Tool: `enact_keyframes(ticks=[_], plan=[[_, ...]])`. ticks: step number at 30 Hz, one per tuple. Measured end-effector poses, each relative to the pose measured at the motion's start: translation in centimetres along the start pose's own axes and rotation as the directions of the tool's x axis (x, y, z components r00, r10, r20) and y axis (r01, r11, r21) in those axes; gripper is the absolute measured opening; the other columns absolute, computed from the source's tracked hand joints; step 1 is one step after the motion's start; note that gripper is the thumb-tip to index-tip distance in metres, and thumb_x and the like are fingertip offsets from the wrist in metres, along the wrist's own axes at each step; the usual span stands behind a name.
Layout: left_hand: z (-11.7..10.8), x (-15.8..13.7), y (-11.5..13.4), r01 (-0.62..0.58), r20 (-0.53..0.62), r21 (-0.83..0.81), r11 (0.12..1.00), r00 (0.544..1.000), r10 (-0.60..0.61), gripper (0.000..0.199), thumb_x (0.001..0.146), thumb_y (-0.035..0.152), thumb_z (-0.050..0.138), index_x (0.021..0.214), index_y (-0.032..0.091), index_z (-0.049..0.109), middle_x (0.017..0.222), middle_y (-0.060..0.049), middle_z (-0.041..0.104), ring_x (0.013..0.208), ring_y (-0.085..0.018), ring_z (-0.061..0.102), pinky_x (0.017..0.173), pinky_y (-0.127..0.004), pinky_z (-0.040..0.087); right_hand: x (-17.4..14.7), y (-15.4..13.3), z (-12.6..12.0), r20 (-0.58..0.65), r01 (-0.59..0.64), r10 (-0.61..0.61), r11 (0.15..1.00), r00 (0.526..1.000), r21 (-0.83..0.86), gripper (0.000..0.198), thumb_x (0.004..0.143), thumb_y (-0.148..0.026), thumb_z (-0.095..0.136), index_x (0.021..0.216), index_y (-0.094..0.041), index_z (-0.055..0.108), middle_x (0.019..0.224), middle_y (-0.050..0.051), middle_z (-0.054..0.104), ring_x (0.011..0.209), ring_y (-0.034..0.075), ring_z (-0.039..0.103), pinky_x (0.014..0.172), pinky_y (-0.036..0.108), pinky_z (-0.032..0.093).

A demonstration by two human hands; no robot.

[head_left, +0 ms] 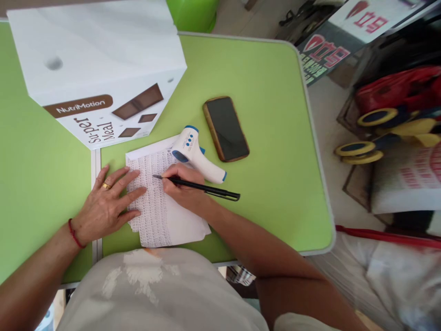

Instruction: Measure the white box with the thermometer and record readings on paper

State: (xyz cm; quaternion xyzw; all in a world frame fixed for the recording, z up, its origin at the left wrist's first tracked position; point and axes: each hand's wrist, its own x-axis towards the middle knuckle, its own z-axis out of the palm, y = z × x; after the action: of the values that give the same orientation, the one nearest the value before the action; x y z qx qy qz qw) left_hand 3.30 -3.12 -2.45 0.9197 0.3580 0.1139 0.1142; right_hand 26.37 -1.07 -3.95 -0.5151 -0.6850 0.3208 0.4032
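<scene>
My right hand [182,183] is closed around a black pen [210,189], its tip at the writing on a sheet of paper [153,216]. Dense rows of small handwriting cover the left part of the sheet; its right part looks blank. With fingers spread, my left hand [110,200] lies flat, its fingertips on the paper's left edge. A gold ring and a red cord bracelet are on that hand and wrist. Just beyond my right hand, a white and blue infrared thermometer [198,156] rests partly over the paper's top edge.
A smartphone [226,128] in a brown case lies right of the thermometer on the green table [282,184]. The large white NutriMotion box [99,50] stands at the back left. Beyond the table's right edge are a printed box [330,50], yellow-handled items [358,149] and sacks [406,179].
</scene>
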Motion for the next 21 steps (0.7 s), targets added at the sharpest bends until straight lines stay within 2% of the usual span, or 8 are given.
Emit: enact_keyframes(ticks=[21], plan=[[-0.02, -0.02, -0.04, 0.004, 0.014, 0.006, 1.000, 1.000, -0.004, 0.038, 0.097, 0.045, 0.049, 0.130, 0.026, 0.055, 0.148, -0.009, 0.044, 0.140, -0.030, 0.036, 0.118, -0.058, 0.020, -0.06, 0.17, 0.19, -0.038, 0.007, -0.009, 0.999, 0.999, -0.047, 0.007, 0.071, -0.017, 0.051, 0.067, -0.023, 0.051, 0.055, -0.006, 0.054, 0.050, 0.010, 0.048, 0.049, 0.024, 0.041]])
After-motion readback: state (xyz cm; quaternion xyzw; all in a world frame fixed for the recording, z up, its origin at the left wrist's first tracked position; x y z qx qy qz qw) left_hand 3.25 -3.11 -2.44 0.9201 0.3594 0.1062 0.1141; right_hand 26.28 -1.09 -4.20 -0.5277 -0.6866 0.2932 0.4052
